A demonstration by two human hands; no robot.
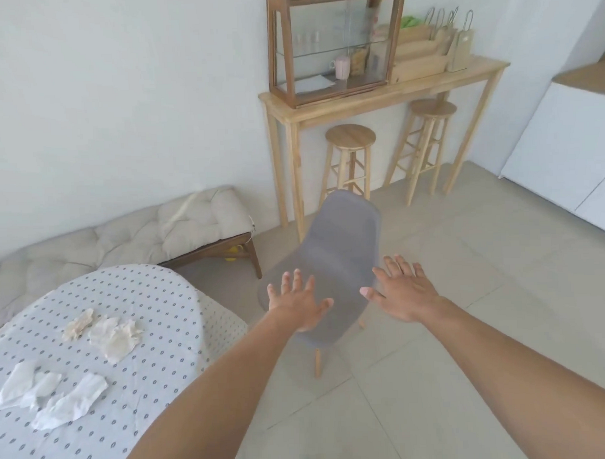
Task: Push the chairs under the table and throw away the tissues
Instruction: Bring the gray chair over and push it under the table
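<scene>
A grey shell chair with light wooden legs stands on the tiled floor, apart from the round table at the lower left. The table wears a dotted pale cloth. Several crumpled tissues lie on it: two stained ones nearer the middle and white ones toward the left edge. My left hand is spread open over the chair's seat, and I cannot tell whether it touches. My right hand hovers open just right of the chair's back. Neither hand holds anything.
A cushioned bench runs along the wall behind the table. A tall wooden console carries a glass cabinet and paper bags, with two round stools under it. White cabinets stand at the right.
</scene>
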